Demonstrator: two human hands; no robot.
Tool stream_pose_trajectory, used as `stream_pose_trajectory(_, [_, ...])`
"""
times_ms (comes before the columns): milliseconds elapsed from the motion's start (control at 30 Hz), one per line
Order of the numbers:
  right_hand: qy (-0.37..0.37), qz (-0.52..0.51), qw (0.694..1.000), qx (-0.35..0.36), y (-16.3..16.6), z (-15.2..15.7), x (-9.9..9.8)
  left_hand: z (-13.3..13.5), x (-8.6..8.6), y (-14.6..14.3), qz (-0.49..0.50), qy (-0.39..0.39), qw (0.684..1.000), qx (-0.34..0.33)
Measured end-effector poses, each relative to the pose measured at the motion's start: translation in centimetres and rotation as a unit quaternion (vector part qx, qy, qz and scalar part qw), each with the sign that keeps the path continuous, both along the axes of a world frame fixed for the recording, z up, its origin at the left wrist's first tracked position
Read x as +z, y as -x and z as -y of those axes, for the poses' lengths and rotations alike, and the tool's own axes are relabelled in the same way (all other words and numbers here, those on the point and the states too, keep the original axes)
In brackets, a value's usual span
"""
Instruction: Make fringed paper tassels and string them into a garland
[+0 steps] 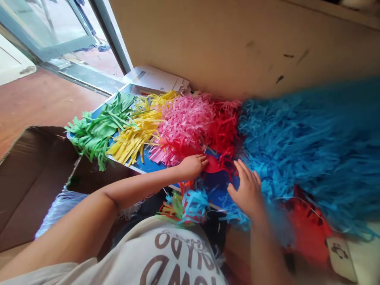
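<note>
My left hand (pixel 192 167) lies palm down on a strip of red fringed tissue paper (pixel 214 164), its fingers stretched toward the right and its thumb hidden. My right hand (pixel 247 192) is just right of that strip, fingers apart and nothing in them, beside the blue fringe. Behind the hands is a row of fringed paper heaps: green (pixel 102 128), yellow (pixel 135 132), pink (pixel 187 118) and red (pixel 224 126). A big mass of blue fringed paper (pixel 285 146) spreads along the right.
The heaps lie on a blue table (pixel 151 160) against a beige wall (pixel 222 47). An open cardboard box (pixel 38 174) stands at the left. Mixed coloured fringe (pixel 192 204) hangs at the front edge. White flat packages (pixel 157 79) lie at the back, near a glass door (pixel 59 31).
</note>
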State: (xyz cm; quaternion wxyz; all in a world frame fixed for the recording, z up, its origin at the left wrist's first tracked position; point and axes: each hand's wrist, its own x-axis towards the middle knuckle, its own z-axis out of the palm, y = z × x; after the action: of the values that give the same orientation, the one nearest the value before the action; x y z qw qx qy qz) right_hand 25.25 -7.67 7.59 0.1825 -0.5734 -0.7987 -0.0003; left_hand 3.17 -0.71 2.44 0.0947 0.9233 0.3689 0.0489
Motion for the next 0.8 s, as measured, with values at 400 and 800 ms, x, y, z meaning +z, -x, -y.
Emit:
stream_pose_trajectory(400, [0.055, 0.111, 0.992, -0.007, -3.5, 0.6, -0.8, 2.1, 0.9, -2.2, 0.025, 0.013, 0.999, -0.016])
stream_pose_trajectory(800, [-0.015, -0.062, 0.991, 0.12, -2.6, -0.4, -6.2, 2.0, 4.9, 4.9, -0.022, -0.059, 0.975, 0.214])
